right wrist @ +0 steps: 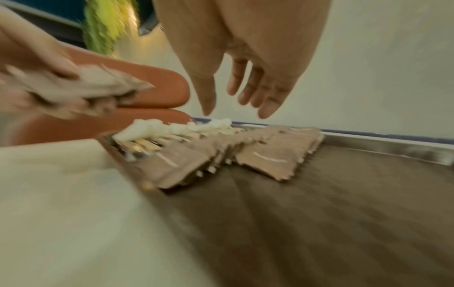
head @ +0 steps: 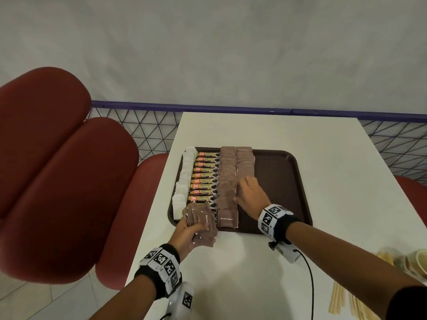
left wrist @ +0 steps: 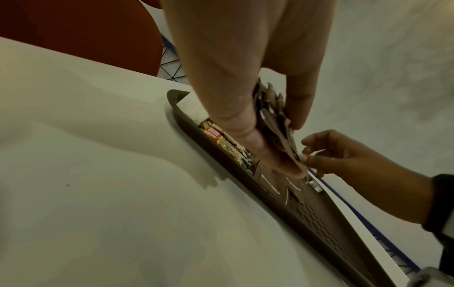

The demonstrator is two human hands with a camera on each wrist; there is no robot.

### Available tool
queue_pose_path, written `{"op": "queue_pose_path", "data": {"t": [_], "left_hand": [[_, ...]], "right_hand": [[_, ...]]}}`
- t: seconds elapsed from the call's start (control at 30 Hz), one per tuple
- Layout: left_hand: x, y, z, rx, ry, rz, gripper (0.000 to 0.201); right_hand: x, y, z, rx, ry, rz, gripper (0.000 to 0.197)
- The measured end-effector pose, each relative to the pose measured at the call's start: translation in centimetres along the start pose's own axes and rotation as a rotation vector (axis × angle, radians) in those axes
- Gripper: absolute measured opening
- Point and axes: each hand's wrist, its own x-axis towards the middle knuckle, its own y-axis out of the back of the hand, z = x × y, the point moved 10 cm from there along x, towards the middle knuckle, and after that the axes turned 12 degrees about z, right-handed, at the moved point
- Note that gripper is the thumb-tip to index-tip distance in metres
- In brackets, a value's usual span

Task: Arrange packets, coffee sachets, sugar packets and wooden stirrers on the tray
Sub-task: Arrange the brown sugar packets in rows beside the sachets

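A dark brown tray [head: 284,181] lies on the white table. On it run rows of white packets [head: 184,179], coffee sachets [head: 205,175] and two rows of brown sugar packets [head: 227,179]. My left hand [head: 187,232] grips a fanned stack of brown sugar packets [head: 201,222] over the tray's near left corner; the stack [left wrist: 275,124] sits between thumb and fingers. My right hand [head: 250,192] hovers with straight fingers [right wrist: 245,91] over the near end of the second sugar row [right wrist: 277,155], holding nothing. Wooden stirrers [head: 342,299] lie at the near right.
Red padded chairs [head: 57,176] stand left of the table, another at the right. A blue wire-mesh railing [head: 150,130] runs behind the table. Paper cups [head: 416,262] sit at the near right edge. The tray's right half [head: 277,172] is bare.
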Motion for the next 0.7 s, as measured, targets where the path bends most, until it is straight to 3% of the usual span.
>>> {"op": "queue_pose_path", "data": {"t": [0.17, 0.3, 0.47, 0.7], "left_hand": [[0.0, -0.1, 0.5, 0.0, -0.039, 0.02, 0.042], [-0.5, -0.8, 0.9, 0.007, -0.054, -0.026, 0.043], [-0.8, -1.0, 0.2, 0.005, -0.04, -0.063, 0.046], [-0.3, 0.0, -0.4, -0.014, 0.001, -0.038, 0.038]], "right_hand": [[-2.6, -1.5, -3.4, 0.409, -0.06, -0.224, 0.021], [-4.4, -3.1, -4.8, 0.498, -0.171, -0.372, 0.023], [-4.6, -3.9, -4.7, 0.649, -0.25, -0.348, 0.026], [-4.3, -2.9, 0.0, 0.744, -0.492, -0.201, 0.028]]}}
